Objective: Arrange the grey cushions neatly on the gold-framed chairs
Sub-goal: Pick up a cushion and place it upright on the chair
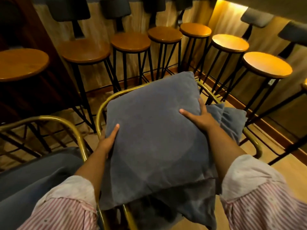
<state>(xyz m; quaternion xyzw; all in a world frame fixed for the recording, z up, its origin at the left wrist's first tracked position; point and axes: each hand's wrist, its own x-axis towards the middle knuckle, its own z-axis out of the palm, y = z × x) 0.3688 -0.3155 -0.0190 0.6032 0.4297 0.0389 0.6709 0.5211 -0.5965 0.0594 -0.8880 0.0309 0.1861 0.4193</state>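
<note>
So this looks somewhere around the middle of the job, going by what's on show; the big square grey velvety cushion [154, 138] fills the centre of the frame, held flat between both hands over the curved gold-tube chair [106, 103], not really settled on it yet. The left hand [108, 140] is clamped on the cushion's left edge, thumb on top and the other fingers tucked underneath; the right hand [199, 115] is spread flat on the top near the right edge, fingers wrapping over the side, so both are gripping the same cushion.

Peeking out at centre right there's a second grey cushion [232, 122], crumpled and lying skew behind the right hand, so that one needs straightening; under the held cushion at the bottom of the frame there's more grey fabric [191, 201], probably another cushion or the seat pad, but it's too shadowed to say.

At lower left a second gold-framed chair [49, 118] already has something grey [38, 170] lying in its seat; whether that's tidy I can't really judge from this angle.

The row of round wooden bar stools on black metal legs [129, 42] across the top isn't part of it.

Left to do, I'd guess: set this cushion down square, then sort the rumpled one.
</note>
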